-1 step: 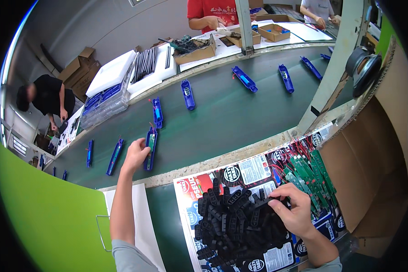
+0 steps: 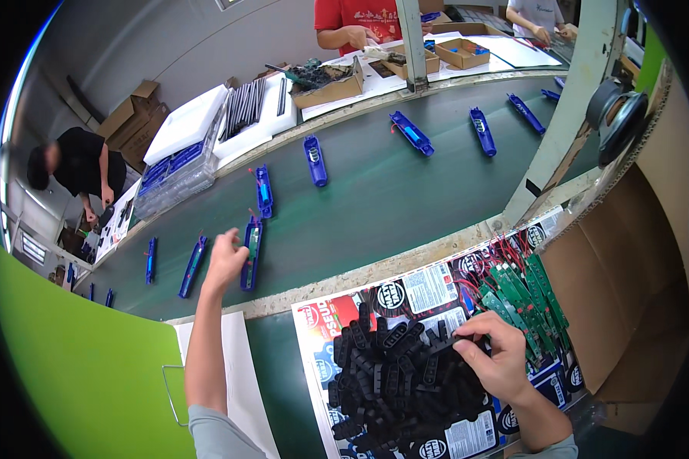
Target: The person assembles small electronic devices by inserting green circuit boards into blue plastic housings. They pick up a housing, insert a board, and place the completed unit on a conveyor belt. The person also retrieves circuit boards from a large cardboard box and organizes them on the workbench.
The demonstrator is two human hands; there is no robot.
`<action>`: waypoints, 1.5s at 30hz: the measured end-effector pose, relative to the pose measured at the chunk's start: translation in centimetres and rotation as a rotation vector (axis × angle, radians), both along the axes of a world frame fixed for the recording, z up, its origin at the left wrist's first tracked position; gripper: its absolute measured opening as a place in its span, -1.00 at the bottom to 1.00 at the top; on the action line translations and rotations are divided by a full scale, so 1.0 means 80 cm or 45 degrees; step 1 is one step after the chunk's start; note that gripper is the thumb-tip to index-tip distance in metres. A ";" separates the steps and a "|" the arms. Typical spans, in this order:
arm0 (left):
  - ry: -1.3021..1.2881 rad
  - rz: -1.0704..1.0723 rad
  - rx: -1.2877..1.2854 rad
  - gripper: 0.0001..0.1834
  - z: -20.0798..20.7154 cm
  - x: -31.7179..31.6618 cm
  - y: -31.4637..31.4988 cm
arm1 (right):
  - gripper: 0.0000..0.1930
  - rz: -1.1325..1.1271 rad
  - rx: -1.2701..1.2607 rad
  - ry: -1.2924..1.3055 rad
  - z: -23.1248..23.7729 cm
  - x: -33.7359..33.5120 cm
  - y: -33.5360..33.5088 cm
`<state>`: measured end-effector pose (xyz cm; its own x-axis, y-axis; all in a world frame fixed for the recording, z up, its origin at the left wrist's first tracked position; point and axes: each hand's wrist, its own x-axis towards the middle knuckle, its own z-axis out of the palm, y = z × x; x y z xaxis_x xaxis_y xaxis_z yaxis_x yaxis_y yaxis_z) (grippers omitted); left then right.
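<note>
Over the green belt (image 2: 344,214), my left hand (image 2: 226,260) is beside a long blue plastic housing (image 2: 250,256) with a green circuit board in it. Its fingers are loosely bent and apart, with the fingertips at the housing's left edge; whether they touch it I cannot tell. My right hand (image 2: 497,348) pinches a small black slotted plastic piece (image 2: 442,347) between thumb and fingers. That piece is just above a heap of similar black pieces (image 2: 390,382) on a printed sheet.
Other blue housings (image 2: 315,161) are spread along the belt. Green circuit boards with red wires (image 2: 524,306) are piled right of the heap, near a cardboard box (image 2: 628,283). A metal post (image 2: 563,115) and a speaker (image 2: 616,115) stand at right. Other people work across the belt.
My left hand's fingers have lifted slightly and spread, leaving more of the housing in sight. The right hand still pinches the black piece, almost unmoved.
</note>
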<state>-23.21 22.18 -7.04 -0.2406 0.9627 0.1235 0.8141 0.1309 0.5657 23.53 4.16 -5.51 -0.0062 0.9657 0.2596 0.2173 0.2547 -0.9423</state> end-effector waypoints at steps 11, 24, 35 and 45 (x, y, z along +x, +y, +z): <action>0.164 0.130 0.272 -0.45 -0.047 0.148 0.212 | -0.77 0.069 -0.136 0.217 -0.006 0.002 0.001; -0.841 -0.320 0.006 -0.51 0.009 0.201 0.095 | -0.80 0.032 -0.131 0.420 -0.017 -0.008 -0.002; -1.189 -0.999 -0.316 -0.58 0.062 0.336 -0.163 | -0.81 -0.449 0.595 -0.218 0.048 0.010 0.002; -0.945 -0.931 -0.089 -0.71 0.066 0.368 -0.199 | -0.67 -0.693 0.633 -0.692 0.061 0.005 -0.018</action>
